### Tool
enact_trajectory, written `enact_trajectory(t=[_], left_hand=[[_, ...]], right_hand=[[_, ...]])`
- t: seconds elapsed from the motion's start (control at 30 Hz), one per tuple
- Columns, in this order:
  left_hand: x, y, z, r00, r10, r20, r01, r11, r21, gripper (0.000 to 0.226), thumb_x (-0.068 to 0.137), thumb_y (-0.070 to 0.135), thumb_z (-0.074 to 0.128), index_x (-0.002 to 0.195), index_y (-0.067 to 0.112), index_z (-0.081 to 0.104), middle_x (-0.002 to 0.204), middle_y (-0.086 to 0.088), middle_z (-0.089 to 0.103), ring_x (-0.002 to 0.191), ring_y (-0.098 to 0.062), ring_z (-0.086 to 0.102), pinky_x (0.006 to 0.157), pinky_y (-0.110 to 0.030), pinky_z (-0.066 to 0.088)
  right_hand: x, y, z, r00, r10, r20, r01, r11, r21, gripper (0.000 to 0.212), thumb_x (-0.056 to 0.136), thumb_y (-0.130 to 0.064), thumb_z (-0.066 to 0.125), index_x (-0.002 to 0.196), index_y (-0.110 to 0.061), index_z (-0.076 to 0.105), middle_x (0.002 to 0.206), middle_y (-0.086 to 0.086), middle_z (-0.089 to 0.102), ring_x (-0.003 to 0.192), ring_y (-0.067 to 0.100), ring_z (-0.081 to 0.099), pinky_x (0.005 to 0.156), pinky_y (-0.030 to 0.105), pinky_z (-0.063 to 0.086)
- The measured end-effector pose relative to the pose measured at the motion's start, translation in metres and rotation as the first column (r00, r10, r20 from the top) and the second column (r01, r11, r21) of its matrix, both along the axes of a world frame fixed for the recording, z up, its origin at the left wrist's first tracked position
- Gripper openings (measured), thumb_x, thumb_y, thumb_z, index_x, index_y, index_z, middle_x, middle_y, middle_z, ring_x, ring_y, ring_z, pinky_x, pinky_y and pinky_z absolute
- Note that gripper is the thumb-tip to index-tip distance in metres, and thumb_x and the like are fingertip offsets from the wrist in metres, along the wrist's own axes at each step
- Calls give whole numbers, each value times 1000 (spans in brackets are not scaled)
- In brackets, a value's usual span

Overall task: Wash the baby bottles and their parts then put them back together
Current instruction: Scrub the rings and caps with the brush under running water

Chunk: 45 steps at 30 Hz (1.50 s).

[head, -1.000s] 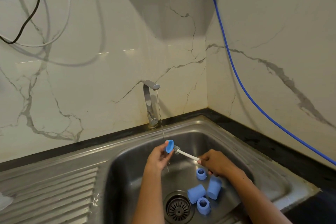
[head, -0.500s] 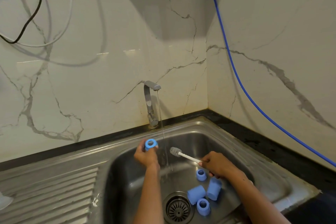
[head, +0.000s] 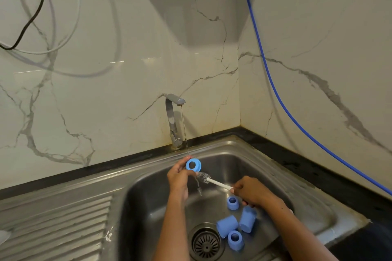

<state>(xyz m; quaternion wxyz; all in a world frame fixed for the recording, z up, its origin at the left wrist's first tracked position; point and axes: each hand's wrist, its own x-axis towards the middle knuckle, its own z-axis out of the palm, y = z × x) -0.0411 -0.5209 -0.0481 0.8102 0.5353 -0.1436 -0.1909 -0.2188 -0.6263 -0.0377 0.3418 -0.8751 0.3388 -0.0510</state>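
Head camera looks down at the sink (head: 265, 154). Left hand (head: 179, 178) pinches a blue ring (head: 193, 165) under the thin water from the tap (head: 172, 121). Right hand (head: 252, 194) grips a small brush (head: 212, 180), its bristles just below the ring. Four blue parts (head: 235, 224) lie near the drain (head: 206, 243).

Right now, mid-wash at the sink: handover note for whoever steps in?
Left hand grips a blue ring under the thin stream from the tap.
Right hand holds the small brush, bristles just below the ring.
Four more blue parts lie in the sink near the drain: two caps, two rings.
Done: none visibly finished.
Left: scrub this ring, wash the rest, reassemble. No bottle bodies in view.
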Motion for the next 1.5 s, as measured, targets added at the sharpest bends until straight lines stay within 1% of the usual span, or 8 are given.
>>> enact_trajectory(t=[0.17, 0.3, 0.47, 0.6, 0.93, 1.2, 1.37, 1.5], left_hand=[[3, 8, 3, 967, -44, -253, -12, 976, -216, 48, 77, -25, 52, 119, -3, 59, 119, -20, 60, 110, -31, 59, 72, -26, 59], [0, 7, 4, 936, -89, -342, -3, 966, -260, 46, 84, -21, 48, 129, -11, 50, 123, -25, 57, 107, -29, 58, 90, -32, 52], [-4, 0, 10, 887, -205, -414, 43, 929, -367, 21, 89, -9, 52, 110, -11, 57, 98, -20, 61, 88, -23, 61, 73, -27, 57], [-4, -3, 4, 888, -202, -413, 60, 942, -331, 13, 88, -7, 56, 100, -6, 60, 104, -21, 59, 92, -24, 60, 85, -37, 54], [-21, 4, 7, 987, 10, -159, 12, 991, 137, 32, 76, 0, 74, 106, -2, 64, 100, -17, 63, 76, -17, 60, 60, -21, 52], [-32, 82, 39, 968, 1, 252, -150, 805, 574, 28, 68, 29, 85, 77, 6, 71, 72, -7, 60, 66, -15, 52, 59, -26, 40], [-27, 139, 58, 992, -14, 125, -50, 871, 489, 34, 76, 37, 77, 93, 10, 67, 89, -6, 68, 81, -18, 63, 63, -24, 45], [-19, 155, 55, 975, -172, -142, 197, 964, 181, 36, 79, 36, 71, 106, 11, 66, 105, -9, 70, 89, -17, 67, 73, -30, 50]], right_hand=[[1, 1, 0, 1000, 1, -10, -1, 1000, -16, 35, 98, -27, 51, 64, -26, 52, 57, -2, 51, 47, 9, 44, 53, 21, 40], [2, 2, 0, 1000, 14, -3, -14, 1000, -18, 32, 98, -28, 51, 66, -26, 55, 58, -2, 52, 48, 9, 45, 54, 21, 41], [2, 1, -1, 1000, 27, -4, -27, 999, -18, 32, 98, -30, 52, 66, -26, 54, 60, -1, 52, 49, 9, 45, 56, 22, 41], [3, -1, -3, 999, 38, -7, -38, 999, -34, 32, 98, -30, 51, 66, -26, 52, 59, -2, 50, 47, 8, 43, 52, 20, 39], [2, 3, 3, 993, 107, -55, -110, 992, -63, 33, 98, -29, 52, 68, -17, 55, 59, 2, 52, 46, 10, 42, 55, 25, 39], [-3, 2, 0, 978, 198, -59, -200, 980, -20, 21, 97, -31, 53, 85, -20, 66, 56, 1, 52, 40, 7, 42, 40, 17, 36], [3, 3, -6, 970, 240, -31, -241, 970, -25, 19, 98, -30, 52, 95, -19, 67, 58, 3, 54, 43, 8, 46, 46, 21, 40], [9, 2, -8, 963, 268, -28, -269, 962, -49, 17, 99, -29, 51, 97, -21, 67, 59, 1, 54, 44, 8, 46, 47, 20, 40]])
